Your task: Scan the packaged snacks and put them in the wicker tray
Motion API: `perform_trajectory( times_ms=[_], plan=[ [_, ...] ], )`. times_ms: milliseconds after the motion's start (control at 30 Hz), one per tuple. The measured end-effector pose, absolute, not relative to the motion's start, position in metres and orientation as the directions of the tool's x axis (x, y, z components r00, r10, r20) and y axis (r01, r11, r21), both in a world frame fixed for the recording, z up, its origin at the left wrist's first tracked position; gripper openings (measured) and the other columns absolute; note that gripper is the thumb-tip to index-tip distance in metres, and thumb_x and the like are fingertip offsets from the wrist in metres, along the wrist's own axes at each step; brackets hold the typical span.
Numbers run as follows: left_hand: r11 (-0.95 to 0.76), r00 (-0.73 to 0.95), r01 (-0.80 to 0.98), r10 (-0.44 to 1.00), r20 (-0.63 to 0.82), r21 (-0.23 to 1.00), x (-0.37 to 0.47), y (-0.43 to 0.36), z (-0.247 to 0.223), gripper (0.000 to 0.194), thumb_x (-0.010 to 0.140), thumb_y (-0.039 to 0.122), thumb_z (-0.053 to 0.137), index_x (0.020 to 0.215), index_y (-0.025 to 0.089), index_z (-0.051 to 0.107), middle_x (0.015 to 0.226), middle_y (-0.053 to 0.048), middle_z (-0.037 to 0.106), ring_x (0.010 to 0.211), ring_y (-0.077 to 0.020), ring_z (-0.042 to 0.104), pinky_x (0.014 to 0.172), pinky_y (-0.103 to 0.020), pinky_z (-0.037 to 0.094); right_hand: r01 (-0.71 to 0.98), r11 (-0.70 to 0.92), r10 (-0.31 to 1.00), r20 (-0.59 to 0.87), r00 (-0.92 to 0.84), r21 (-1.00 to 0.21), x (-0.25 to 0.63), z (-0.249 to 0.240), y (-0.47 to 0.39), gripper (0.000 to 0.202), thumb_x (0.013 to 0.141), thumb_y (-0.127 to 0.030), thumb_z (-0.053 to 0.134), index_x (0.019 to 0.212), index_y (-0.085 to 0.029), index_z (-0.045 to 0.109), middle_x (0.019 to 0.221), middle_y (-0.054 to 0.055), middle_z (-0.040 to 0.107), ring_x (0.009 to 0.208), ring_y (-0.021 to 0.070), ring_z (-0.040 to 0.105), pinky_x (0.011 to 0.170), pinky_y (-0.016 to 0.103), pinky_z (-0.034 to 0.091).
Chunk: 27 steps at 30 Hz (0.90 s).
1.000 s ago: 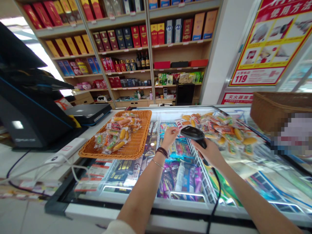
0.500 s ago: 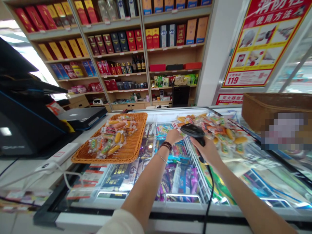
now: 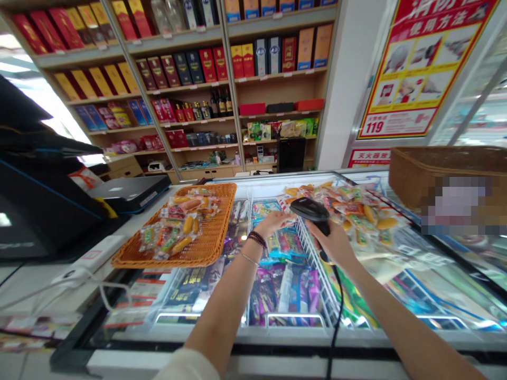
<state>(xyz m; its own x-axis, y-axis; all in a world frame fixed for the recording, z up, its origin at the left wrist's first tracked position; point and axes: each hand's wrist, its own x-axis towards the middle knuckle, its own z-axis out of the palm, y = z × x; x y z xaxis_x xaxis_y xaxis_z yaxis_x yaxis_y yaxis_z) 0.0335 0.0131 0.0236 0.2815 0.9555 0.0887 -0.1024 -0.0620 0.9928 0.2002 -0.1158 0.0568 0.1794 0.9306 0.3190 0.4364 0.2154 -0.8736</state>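
Note:
My right hand [image 3: 335,244] is wrapped round the handle of a black handheld scanner [image 3: 310,209], its cable hanging down. Just left of the scanner head, my left hand [image 3: 274,222] hovers over the glass-topped freezer, its fingers drawn together; whatever they hold is too small to make out. Behind and right of the scanner, a loose pile of wrapped sausages [image 3: 358,211] lies on the glass. More wrapped sausages [image 3: 174,232] are in an orange wicker basket [image 3: 216,245] to the left of my left hand.
Ice cream packets [image 3: 285,290] show in wire baskets under the glass. A brown box [image 3: 412,177] stands at right. A flat black device [image 3: 130,191], a dark machine [image 3: 43,211] and a white power strip [image 3: 95,256] with cables are at left. Stocked shelves [image 3: 186,89] stand behind.
My left hand has drawn slightly left, away from the sausage pile, and its fingers show more. The scanner stays in my right hand, and the whole view has shifted slightly.

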Motion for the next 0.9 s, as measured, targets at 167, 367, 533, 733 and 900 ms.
perform_trajectory(
  times_ms=[167,367,533,733,900],
  plan=[
    [0.071,0.176,-0.274,0.984,-0.023,0.959,0.022,0.007,0.02,0.041,0.071,0.04,0.089,0.065,0.016,0.056,0.053,0.007,0.048,0.049,-0.0045,0.051,0.065,-0.023,0.053,0.45,0.203,0.937,0.305,0.168,-0.87,0.203,0.049,-0.111,0.051,0.083,-0.073,0.062,0.068,-0.026,0.053,0.043,0.0,0.056,0.038,0.0182,0.053,0.045,0.031,0.042],
    [0.029,0.041,-0.503,0.999,-0.01,0.864,0.022,0.008,0.023,0.041,0.074,0.033,0.089,0.075,0.019,0.05,0.072,0.002,0.066,0.073,-0.0125,0.072,0.086,-0.032,0.061,0.464,0.164,0.958,0.253,0.137,-0.871,0.208,0.051,-0.11,0.049,0.085,-0.071,0.061,0.07,-0.025,0.054,0.044,0.001,0.058,0.039,0.0183,0.055,0.045,0.03,0.042],
    [-0.021,0.027,-0.534,0.999,0.042,0.845,0.021,0.009,0.025,0.043,0.074,0.028,0.089,0.083,0.02,0.047,0.081,-0.001,0.072,0.075,-0.0169,0.075,0.095,-0.045,0.061,0.568,0.154,0.961,0.256,0.104,-0.808,0.204,0.055,-0.114,0.047,0.084,-0.071,0.058,0.07,-0.025,0.053,0.043,0.001,0.057,0.04,0.0196,0.056,0.048,0.032,0.043],
    [-0.062,0.004,-0.516,0.997,0.074,0.854,0.019,0.006,0.031,0.047,0.073,0.027,0.089,0.087,0.022,0.044,0.083,0.0,0.072,0.085,-0.0196,0.076,0.095,-0.048,0.06,0.676,0.156,0.962,0.267,0.062,-0.72,0.198,0.059,-0.118,0.047,0.082,-0.071,0.055,0.074,-0.025,0.056,0.047,0.003,0.058,0.045,0.0231,0.059,0.05,0.033,0.043],
    [-0.099,0.017,-0.48,0.992,0.122,0.871,0.018,0.005,0.03,0.047,0.074,0.029,0.088,0.09,0.022,0.044,0.082,0.001,0.073,0.082,-0.0159,0.074,0.093,-0.043,0.061,0.698,0.178,0.96,0.277,0.03,-0.694,0.199,0.055,-0.116,0.052,0.081,-0.076,0.052,0.073,-0.025,0.057,0.046,0.003,0.056,0.045,0.0231,0.058,0.051,0.033,0.041]
  ],
)
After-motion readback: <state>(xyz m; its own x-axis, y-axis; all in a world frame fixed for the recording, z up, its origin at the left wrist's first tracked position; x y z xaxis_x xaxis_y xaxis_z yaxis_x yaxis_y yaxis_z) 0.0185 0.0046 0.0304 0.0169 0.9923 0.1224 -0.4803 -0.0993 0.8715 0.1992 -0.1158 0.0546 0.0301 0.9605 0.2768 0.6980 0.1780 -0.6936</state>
